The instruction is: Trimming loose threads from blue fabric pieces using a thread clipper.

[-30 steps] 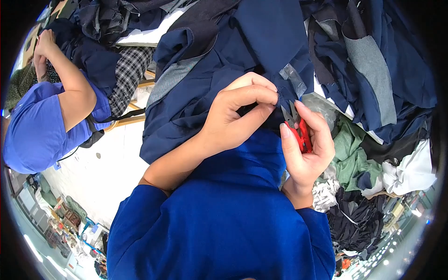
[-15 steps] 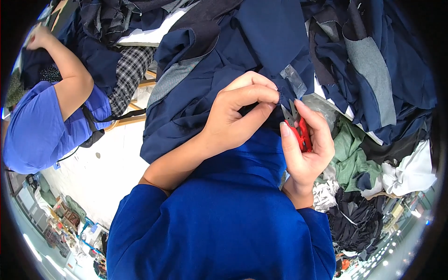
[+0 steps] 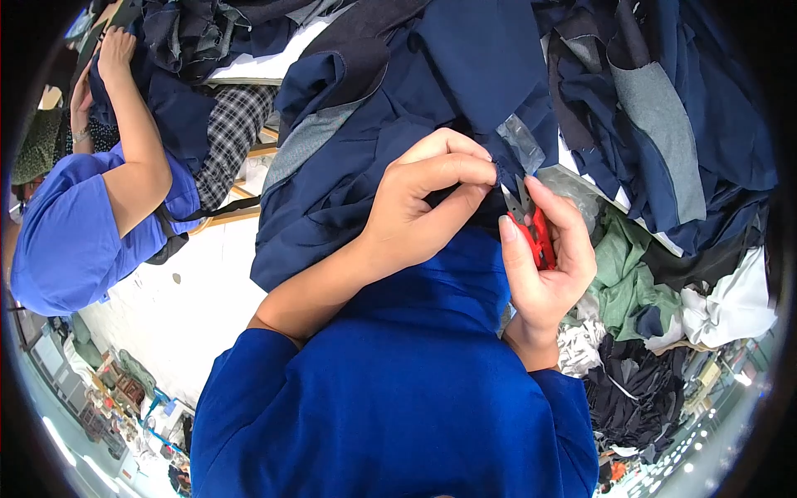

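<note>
Navy fabric (image 3: 465,75) lies heaped in front of me and runs down toward my lap. My left hand (image 3: 419,195) is closed, its thumb and fingers pinching a small gathered edge of that cloth. Just to the right, my right hand (image 3: 552,257) grips a pair of thread snips (image 3: 535,231) with red handles and grey blades. The blades point up and left, slightly apart, close to the pinched edge. Whether they touch the cloth I cannot tell. A clear plastic piece (image 3: 521,143) lies on the navy fabric just beyond the snips.
A co-worker in a purple-blue top (image 3: 70,228) sits at the left, hands on dark cloth. More navy and grey garment pieces (image 3: 660,124) cover the table at the right. Below them are piles of green cloth (image 3: 623,266), white cloth (image 3: 730,295) and dark scraps (image 3: 635,390).
My hands, the snips and the pinched cloth have stayed almost still. The co-worker's raised arm has shifted right, and a second hand of theirs now shows beside the dark cloth.
</note>
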Demonstrator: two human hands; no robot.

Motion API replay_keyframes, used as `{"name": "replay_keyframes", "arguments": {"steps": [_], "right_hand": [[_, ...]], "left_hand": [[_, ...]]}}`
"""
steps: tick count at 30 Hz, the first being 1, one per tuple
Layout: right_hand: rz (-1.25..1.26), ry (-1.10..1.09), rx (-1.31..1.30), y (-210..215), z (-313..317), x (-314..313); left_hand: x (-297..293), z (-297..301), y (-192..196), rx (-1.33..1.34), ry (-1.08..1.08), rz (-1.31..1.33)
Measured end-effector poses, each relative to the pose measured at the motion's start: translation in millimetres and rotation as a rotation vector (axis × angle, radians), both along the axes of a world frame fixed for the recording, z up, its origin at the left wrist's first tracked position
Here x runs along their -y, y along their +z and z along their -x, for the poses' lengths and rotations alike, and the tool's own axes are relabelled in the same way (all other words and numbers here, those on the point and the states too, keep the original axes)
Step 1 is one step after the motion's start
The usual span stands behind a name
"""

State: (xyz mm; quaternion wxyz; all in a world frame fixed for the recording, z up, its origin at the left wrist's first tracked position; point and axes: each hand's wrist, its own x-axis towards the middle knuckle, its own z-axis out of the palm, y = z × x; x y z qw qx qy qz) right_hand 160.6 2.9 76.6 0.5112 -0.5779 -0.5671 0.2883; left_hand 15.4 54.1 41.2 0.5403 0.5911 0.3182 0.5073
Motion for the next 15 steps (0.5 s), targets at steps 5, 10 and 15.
{"name": "replay_keyframes", "arguments": {"steps": [5, 10, 15], "right_hand": [[-0.018, 0.001, -0.018, -2.8, 0.4, 0.1], [-0.001, -0.003, -0.034, -2.9, 0.5, 0.7], [0.008, -0.006, -0.043, -4.1, 0.0, 1.7]], "left_hand": [[1.1, 1.2, -1.3, -0.004, 0.01, -0.013], [1.2, 1.1, -0.6, -0.024, 0.006, -0.01], [1.9, 0.8, -4.8, 0.01, 0.007, -0.002]]}}
